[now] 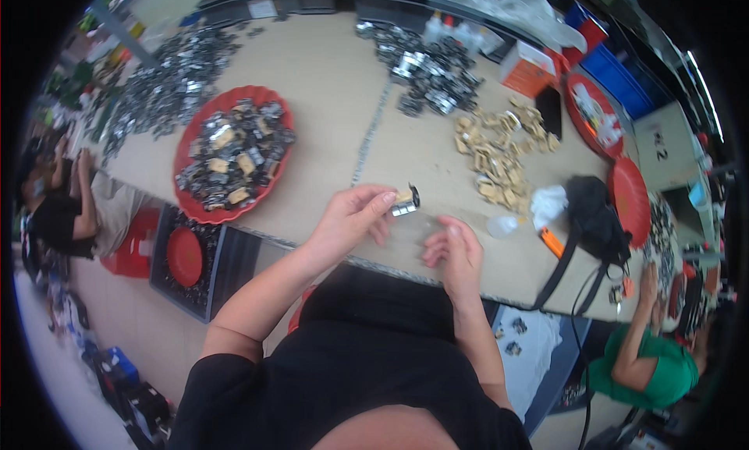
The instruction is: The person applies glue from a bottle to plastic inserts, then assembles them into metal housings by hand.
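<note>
Your left hand [351, 216] pinches a small metal part [406, 201] with a tan piece on it, held above the table [328, 83] edge, just right of the red tray [232, 154] of similar parts. Your right hand [456, 251] hangs nearby, fingers loosely curled, gripping nothing visible; tan pieces [499, 150] lie beyond it

An orange and white box [527, 69] stands at the far side of the bench [328, 83]. White bottles [456, 33] stand behind it, near a clear plastic bag [530, 13].
</note>
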Tool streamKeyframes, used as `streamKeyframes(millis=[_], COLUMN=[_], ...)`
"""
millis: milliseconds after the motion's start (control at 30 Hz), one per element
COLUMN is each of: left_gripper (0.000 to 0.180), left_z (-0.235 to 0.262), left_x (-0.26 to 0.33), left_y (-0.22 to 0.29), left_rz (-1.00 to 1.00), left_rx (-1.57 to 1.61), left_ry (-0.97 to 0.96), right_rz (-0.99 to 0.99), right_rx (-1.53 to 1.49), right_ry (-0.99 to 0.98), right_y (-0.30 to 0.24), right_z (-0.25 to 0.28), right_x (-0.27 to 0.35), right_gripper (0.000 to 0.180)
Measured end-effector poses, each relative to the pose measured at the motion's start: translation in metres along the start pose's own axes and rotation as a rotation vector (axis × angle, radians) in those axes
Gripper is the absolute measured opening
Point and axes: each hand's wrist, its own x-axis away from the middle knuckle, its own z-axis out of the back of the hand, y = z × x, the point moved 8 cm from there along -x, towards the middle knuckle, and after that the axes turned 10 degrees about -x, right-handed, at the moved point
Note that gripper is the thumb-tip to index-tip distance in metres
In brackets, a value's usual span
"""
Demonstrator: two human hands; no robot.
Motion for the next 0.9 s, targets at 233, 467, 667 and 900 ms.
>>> streamKeyframes(millis=[233, 467, 667, 900], left_gripper=[0.031, 0.028, 0.026, 0.019], left_z=[0.133, 0.271, 0.268, 0.032], left_x=[0.078, 0.053, 0.043, -0.036], left_y=[0.121, 0.08, 0.11, 0.101], left_rz=[-0.653, -0.111, -0.066, -0.438], left_rx=[-1.462, -1.14, -1.628, -0.998], left_ry=[1.204, 1.026, 1.275, 0.389], right_rz=[0.035, 0.018, 0.056, 0.572], right_rx=[-0.014, -0.036, -0.018, 0.288], right_ry=[0.046, -0.028, -0.031, 0.504], right_y=[-0.002, 0.002, -0.009, -0.064], right_z=[0.012, 0.001, 0.008, 0.08], right_x=[0.006, 0.003, 0.017, 0.041], right_gripper=[0.024, 0.021, 0.02, 0.019])
